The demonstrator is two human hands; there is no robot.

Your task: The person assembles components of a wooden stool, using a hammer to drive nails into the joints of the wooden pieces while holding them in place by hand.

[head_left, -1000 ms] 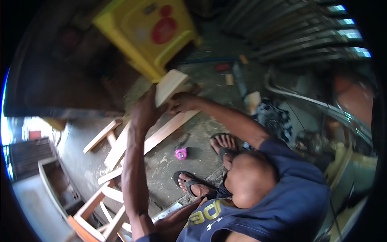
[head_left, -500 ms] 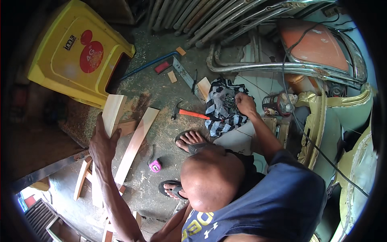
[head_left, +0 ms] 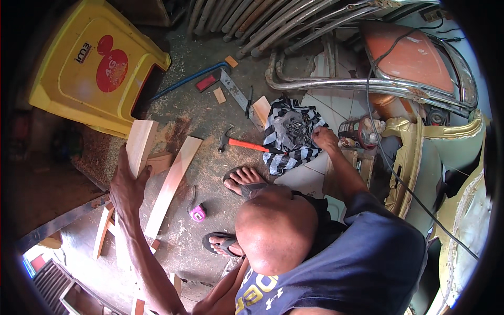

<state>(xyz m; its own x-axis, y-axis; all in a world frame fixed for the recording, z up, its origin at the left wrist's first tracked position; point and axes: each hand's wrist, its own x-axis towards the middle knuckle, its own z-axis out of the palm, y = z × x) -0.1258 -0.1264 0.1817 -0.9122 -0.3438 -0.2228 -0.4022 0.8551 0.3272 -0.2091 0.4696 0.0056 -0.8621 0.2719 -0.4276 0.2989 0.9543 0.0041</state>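
On the left, my left hand [head_left: 127, 184] is wrapped round the lower end of a pale wooden block [head_left: 140, 143] that stands up from its fingers. A second short piece of wood [head_left: 159, 163] sits against it, partly hidden. My right hand [head_left: 325, 138] is at the right edge of a black-and-white striped plastic bag [head_left: 277, 161], its fingers curled together; whatever is in them is hidden. Inside the bag, on clear plastic, lies a heap of thin, dark nails [head_left: 300, 126]. A hammer [head_left: 242, 144] with an orange handle rests on the floor, its grip end against the bag.
Near my feet lie a long plank [head_left: 173, 186] and a pink tape measure [head_left: 197, 213]. Beyond are a metal square [head_left: 234, 90], a blue-framed saw [head_left: 189, 80] and wood offcuts. A yellow plastic stool [head_left: 79, 100] is at left; metal chair frames [head_left: 336, 84] and a jar [head_left: 362, 132] at right.
My right hand has shifted right, from over the bag to its edge, and more of the nails show. My left hand keeps its hold on the wooden block. The view has moved slightly.
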